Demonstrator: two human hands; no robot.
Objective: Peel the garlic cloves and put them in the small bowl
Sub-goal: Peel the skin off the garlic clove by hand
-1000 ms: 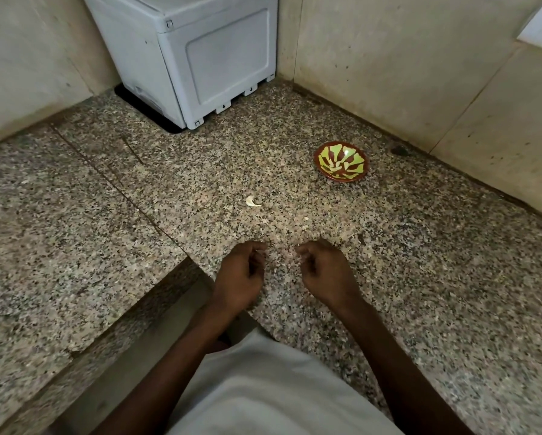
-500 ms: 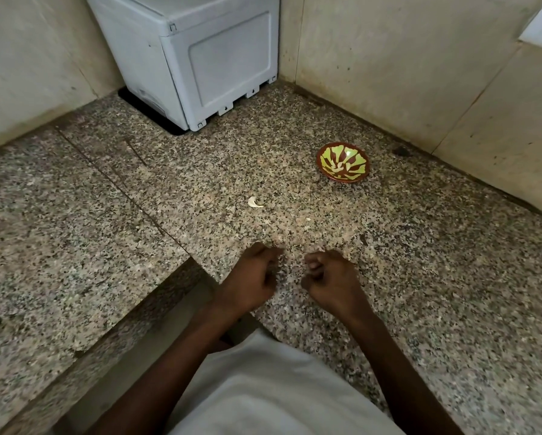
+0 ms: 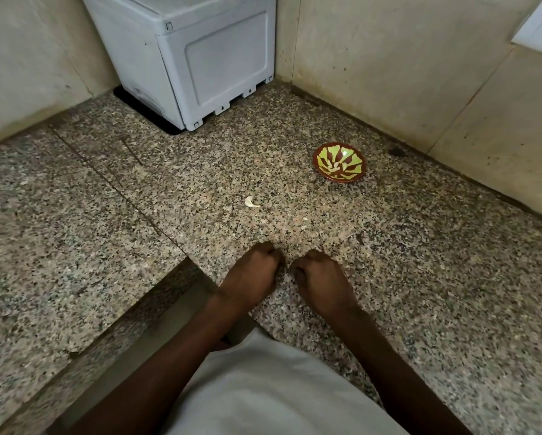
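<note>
Speckled granite counter: garlic piece beyond fingers, small bowl farther right, white appliance far corner.

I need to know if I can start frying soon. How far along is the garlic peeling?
Done: the small bowl seems to hold a pale piece or two, hard to tell against its pattern. In hand: the left hand and right hand are curled close together over the granite counter; what they hold is hidden. Left: one pale piece of garlic lies on the counter.
</note>
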